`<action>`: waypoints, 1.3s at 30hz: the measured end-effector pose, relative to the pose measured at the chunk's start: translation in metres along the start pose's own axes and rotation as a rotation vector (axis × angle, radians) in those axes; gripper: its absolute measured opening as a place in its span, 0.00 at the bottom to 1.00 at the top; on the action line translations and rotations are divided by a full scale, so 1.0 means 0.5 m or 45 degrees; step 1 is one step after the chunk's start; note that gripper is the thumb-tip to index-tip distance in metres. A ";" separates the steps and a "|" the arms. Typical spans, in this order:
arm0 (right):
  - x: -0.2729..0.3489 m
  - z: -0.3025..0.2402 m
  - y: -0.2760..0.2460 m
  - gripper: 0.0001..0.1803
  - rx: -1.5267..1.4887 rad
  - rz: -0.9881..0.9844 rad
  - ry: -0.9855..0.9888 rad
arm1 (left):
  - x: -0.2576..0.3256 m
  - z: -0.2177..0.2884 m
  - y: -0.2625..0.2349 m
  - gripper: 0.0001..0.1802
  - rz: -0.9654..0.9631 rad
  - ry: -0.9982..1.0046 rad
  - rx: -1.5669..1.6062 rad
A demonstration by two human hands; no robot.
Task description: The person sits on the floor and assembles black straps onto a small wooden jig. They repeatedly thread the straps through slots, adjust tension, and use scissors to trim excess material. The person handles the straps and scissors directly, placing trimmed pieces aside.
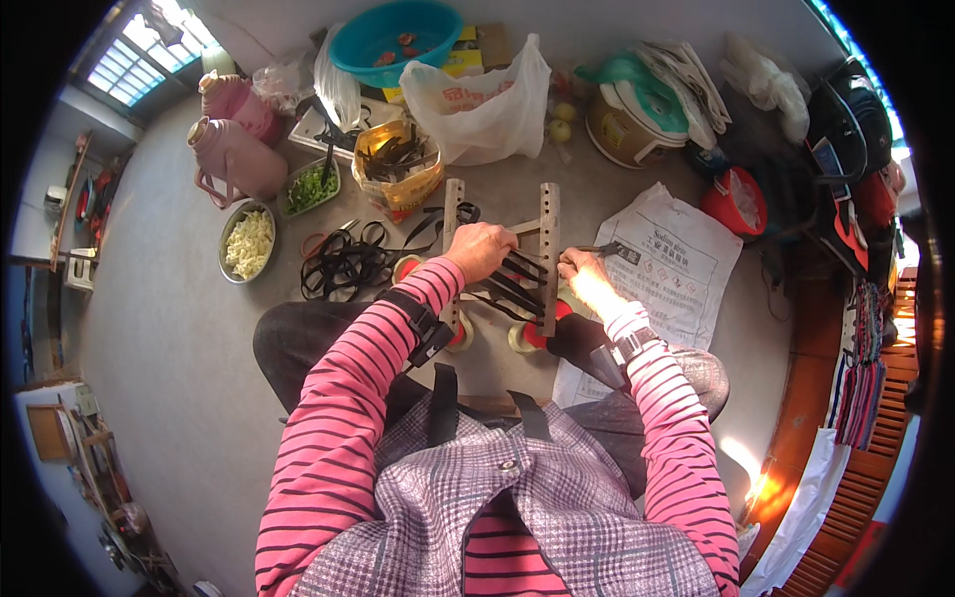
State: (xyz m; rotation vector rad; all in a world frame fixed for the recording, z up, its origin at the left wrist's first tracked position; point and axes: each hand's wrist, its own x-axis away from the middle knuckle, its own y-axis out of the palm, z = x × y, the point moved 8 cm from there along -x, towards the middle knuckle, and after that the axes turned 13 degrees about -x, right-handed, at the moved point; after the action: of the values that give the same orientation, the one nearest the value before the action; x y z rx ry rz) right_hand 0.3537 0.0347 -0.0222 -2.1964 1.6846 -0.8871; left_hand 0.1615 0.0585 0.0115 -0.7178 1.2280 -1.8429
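Observation:
A wooden frame (548, 224) stands between my legs, its two upright posts pierced with holes and joined by a crossbar. Several black straps (521, 284) run between the posts. My left hand (480, 249) is closed at the left post, above the straps; what its fingers grip is hidden. Just outside the right post, my right hand (589, 277) pinches a black strap, whose dark end sticks out beyond the fingers. A loose heap of black strapping (343, 264) lies on the floor to the left, with orange-handled scissors (316, 242) beside it.
Beyond the frame stand a golden bag (403, 189) of dark strips, a white plastic bag (482, 109) and a teal basin (358, 45). Left are a bowl of chopped vegetable (249, 244), a tray of greens (310, 189) and pink flasks (239, 159). Right lie a printed white sack (686, 224) and red bucket (731, 209).

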 end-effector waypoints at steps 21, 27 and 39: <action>-0.021 0.011 0.011 0.06 -0.264 -0.113 -0.191 | -0.062 0.141 0.044 0.11 -0.057 0.312 -0.378; -0.018 0.029 0.002 0.05 0.046 -0.021 -0.424 | -0.022 0.090 -0.064 0.16 0.620 0.186 -0.337; -0.013 0.009 0.017 0.07 0.199 -0.137 -0.403 | 0.102 -0.181 0.050 0.19 0.163 -1.003 0.210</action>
State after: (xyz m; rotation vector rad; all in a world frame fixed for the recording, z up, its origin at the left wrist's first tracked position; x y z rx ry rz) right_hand 0.3486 0.0373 -0.0320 -2.2001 1.3184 -0.6292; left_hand 0.0703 0.0532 -0.0437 -1.0968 0.5816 -1.3198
